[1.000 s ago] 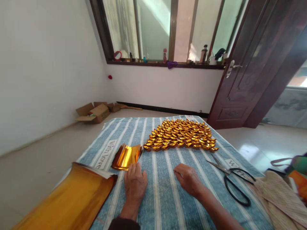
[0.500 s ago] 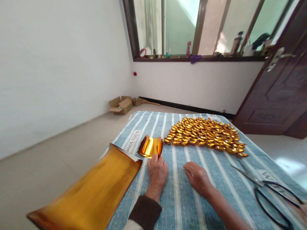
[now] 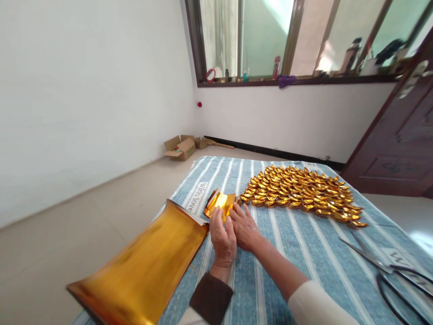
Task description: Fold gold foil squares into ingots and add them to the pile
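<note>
A small stack of gold foil squares (image 3: 220,202) lies on the blue striped cloth (image 3: 297,253). My left hand (image 3: 222,239) rests at its near edge, fingertips on the foil. My right hand (image 3: 244,225) sits beside it, fingers touching the stack's right side. Whether either hand grips a sheet is hidden by the fingers. Beyond lie several rows of folded gold paper ingots (image 3: 301,192). A large curled gold foil sheet (image 3: 142,271) lies left of my left hand.
Black-handled scissors (image 3: 392,275) lie at the cloth's right edge. Open cardboard boxes (image 3: 181,146) sit on the floor by the white wall. A dark wooden door (image 3: 399,135) stands at the right. Bottles line the window sill (image 3: 287,81).
My right hand has moved left across the cloth to the foil stack, joining the left hand there. The view has shifted to the left, pushing the scissors toward the frame's edge.
</note>
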A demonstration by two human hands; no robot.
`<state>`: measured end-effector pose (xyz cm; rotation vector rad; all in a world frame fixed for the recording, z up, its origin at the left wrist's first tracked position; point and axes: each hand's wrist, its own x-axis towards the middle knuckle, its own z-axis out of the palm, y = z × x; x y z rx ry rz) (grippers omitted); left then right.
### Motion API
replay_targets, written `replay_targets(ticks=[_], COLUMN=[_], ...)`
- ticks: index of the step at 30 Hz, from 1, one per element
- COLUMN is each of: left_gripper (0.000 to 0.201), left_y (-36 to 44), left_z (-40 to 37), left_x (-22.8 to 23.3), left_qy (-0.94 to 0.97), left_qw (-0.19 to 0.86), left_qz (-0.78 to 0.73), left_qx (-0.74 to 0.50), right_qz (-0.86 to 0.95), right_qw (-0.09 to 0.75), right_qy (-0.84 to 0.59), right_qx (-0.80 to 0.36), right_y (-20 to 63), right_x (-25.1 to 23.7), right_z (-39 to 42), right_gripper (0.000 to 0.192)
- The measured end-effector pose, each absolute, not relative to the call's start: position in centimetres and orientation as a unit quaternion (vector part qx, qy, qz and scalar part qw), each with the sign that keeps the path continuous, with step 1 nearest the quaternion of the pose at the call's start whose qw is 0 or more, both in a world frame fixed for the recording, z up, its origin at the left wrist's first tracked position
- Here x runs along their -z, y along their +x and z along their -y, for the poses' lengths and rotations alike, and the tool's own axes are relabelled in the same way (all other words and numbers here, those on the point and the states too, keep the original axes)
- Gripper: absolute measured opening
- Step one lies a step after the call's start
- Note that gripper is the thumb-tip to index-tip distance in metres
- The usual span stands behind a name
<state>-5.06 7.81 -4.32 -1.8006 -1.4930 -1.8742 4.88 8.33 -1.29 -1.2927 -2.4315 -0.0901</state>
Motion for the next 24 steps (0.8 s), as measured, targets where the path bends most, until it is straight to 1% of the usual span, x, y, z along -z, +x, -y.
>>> replay_targets(ticks=[3,7,11,13,18,20,24], left_gripper=[0.034,0.035,0.037,0.037,0.036,0.036,0.035], left_y=[-5.4,-5.7,-5.7,-5.7,-5.9,-6.0,-6.0], left_z=[-7.9,-8.0,-7.9,-7.8,-7.9,-7.9,-7.8], left_x=[4.1,3.8,3.5,3.4,3.4,3.4,3.2], left_qy=[-0.591,-0.577,-0.568,-0.569,-0.566,-0.564,-0.565], left_qw=[0.062,0.032,0.004,-0.003,-0.005,-0.005,-0.008], left_qz=[0.509,0.525,0.533,0.535,0.531,0.528,0.520], left_qx=[0.622,0.625,0.627,0.624,0.630,0.635,0.640], right_qz=[0.865,0.858,0.845,0.836,0.836,0.842,0.854], right_qw=[0.192,0.228,0.281,0.291,0.261,0.251,0.245], right_qy=[-0.461,-0.454,-0.445,-0.453,-0.465,-0.463,-0.449], right_qx=[0.051,0.076,0.092,0.104,0.128,0.116,0.100], right_y=[4.8,5.2,5.2,4.7,2.8,2.3,2.0], right_x=[2.4,3.7,3.1,2.3,1.4,1.9,3.1], right_z=[-7.5,-6.3,-6.4,-7.1,-8.8,-9.2,-9.1], right_gripper=[0.037,0.030,0.024,0.019,0.030,0.035,0.037])
